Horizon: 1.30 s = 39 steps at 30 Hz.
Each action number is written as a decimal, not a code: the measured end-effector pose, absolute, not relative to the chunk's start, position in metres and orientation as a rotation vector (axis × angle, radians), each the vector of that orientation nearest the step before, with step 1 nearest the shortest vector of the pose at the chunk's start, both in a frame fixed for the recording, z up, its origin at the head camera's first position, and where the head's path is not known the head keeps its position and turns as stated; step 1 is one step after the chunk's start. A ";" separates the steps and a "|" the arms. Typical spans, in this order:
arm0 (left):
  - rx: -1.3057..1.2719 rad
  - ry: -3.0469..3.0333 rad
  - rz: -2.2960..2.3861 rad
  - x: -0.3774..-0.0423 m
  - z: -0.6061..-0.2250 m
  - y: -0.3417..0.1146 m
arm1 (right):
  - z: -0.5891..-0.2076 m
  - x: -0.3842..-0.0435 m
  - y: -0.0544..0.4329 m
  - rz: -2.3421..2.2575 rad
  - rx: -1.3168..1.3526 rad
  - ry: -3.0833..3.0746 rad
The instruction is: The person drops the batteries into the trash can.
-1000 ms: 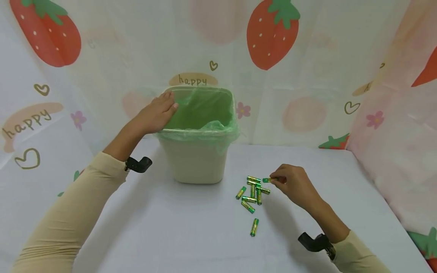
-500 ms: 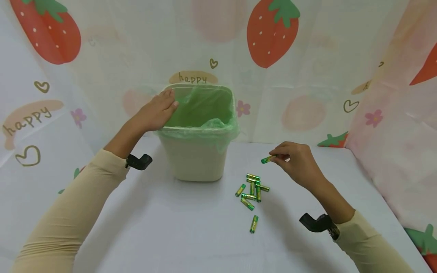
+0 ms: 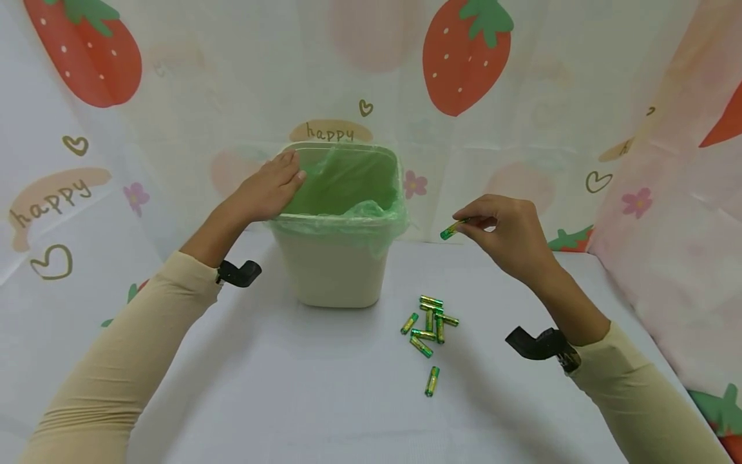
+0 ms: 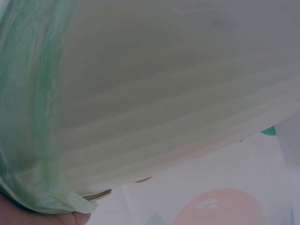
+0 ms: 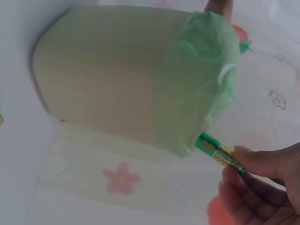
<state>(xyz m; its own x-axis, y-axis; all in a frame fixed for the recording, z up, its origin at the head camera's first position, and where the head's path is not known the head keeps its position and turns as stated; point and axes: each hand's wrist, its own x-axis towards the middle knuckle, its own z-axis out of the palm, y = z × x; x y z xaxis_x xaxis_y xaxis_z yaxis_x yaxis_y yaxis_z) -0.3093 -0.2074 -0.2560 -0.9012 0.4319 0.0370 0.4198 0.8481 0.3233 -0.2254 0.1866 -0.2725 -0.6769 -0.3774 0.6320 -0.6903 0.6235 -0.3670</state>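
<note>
My right hand [image 3: 505, 233] pinches a green and gold battery [image 5: 215, 151] between thumb and fingers, in the air to the right of the bin. One end of it sticks out toward the bin. A cream trash bin [image 3: 332, 270], lined with a thin green plastic bag [image 3: 371, 218], stands upright at the back of the table. My left hand [image 3: 270, 187] rests on the bin's left rim, fingers lying along it over the bag. Several matching batteries [image 3: 429, 321] lie in a loose cluster right of the bin's base. A lone battery [image 3: 431, 381] lies nearer to me.
The white tabletop [image 3: 290, 386] reaches from the bin toward me. Behind the bin hangs a pale cloth [image 3: 249, 77] printed with strawberries, hearts and flowers, which also covers both sides. A black wrist mount [image 3: 536, 345] sticks out from my right sleeve.
My right hand has lifted a battery away from the cluster and raised it to about the height of the bin's rim. My left hand has stayed on the rim.
</note>
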 end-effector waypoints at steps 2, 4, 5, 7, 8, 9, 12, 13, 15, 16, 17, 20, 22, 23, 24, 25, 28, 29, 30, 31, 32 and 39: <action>0.684 2.984 0.510 -0.308 -0.256 -0.207 | -0.265 -0.228 0.184 0.827 0.843 -2.320; 0.682 2.984 0.510 -0.308 -0.255 -0.207 | -0.258 -0.230 0.182 0.834 0.844 -2.299; 0.682 2.983 0.510 -0.308 -0.256 -0.207 | -0.255 -0.231 0.181 0.838 0.843 -2.291; 0.682 2.980 0.508 -0.309 -0.256 -0.208 | -0.249 -0.233 0.179 0.848 0.836 -2.283; 0.684 2.980 0.509 -0.309 -0.256 -0.208 | -0.246 -0.235 0.177 0.848 0.835 -2.277; 0.684 2.980 0.509 -0.310 -0.256 -0.208 | -0.243 -0.236 0.176 0.846 0.832 -2.275; 0.684 2.977 0.513 -0.311 -0.258 -0.209 | -0.235 -0.241 0.171 0.849 0.829 -2.274; 0.684 2.976 0.514 -0.312 -0.258 -0.209 | -0.233 -0.243 0.169 0.854 0.828 -2.276; 0.687 2.977 0.511 -0.312 -0.258 -0.210 | -0.228 -0.246 0.164 0.871 0.830 -2.276; 0.686 2.977 0.509 -0.312 -0.258 -0.210 | -0.226 -0.247 0.162 0.878 0.832 -2.279; 0.686 2.976 0.510 -0.312 -0.258 -0.210 | -0.224 -0.248 0.159 0.887 0.834 -2.281; 0.684 2.976 0.505 -0.312 -0.257 -0.210 | -0.219 -0.251 0.151 0.916 0.837 -2.290; 0.686 2.974 0.504 -0.311 -0.257 -0.210 | -0.217 -0.252 0.146 0.937 0.841 -2.293; 0.688 2.971 0.503 -0.311 -0.256 -0.209 | -0.215 -0.253 0.143 0.949 0.843 -2.293; 0.687 2.970 0.502 -0.311 -0.256 -0.209 | -0.214 -0.254 0.141 0.953 0.845 -2.294; 0.688 2.969 0.503 -0.311 -0.256 -0.209 | -0.213 -0.256 0.138 0.958 0.847 -2.292; 0.690 2.963 0.511 -0.311 -0.254 -0.208 | -0.208 -0.261 0.131 0.976 0.849 -2.284; 0.688 2.962 0.511 -0.311 -0.254 -0.208 | -0.207 -0.263 0.129 0.983 0.850 -2.281; 0.686 2.964 0.514 -0.311 -0.254 -0.208 | -0.206 -0.265 0.126 0.995 0.851 -2.277; 0.686 2.965 0.518 -0.311 -0.254 -0.208 | -0.206 -0.267 0.123 1.013 0.851 -2.274; 0.687 2.967 0.523 -0.311 -0.254 -0.208 | -0.205 -0.269 0.121 1.030 0.855 -2.269; 0.688 2.968 0.547 -0.310 -0.256 -0.207 | -0.209 -0.279 0.101 1.096 0.865 -2.341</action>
<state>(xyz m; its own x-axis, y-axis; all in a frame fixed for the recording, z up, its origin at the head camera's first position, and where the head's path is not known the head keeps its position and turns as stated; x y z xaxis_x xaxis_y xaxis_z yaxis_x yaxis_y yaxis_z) -0.3096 -0.2070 -0.2561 -0.9001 0.4343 0.0346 0.4181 0.8387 0.3490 -0.2794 0.1014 -0.2088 -0.7216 -0.3596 0.5916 -0.6846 0.4976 -0.5327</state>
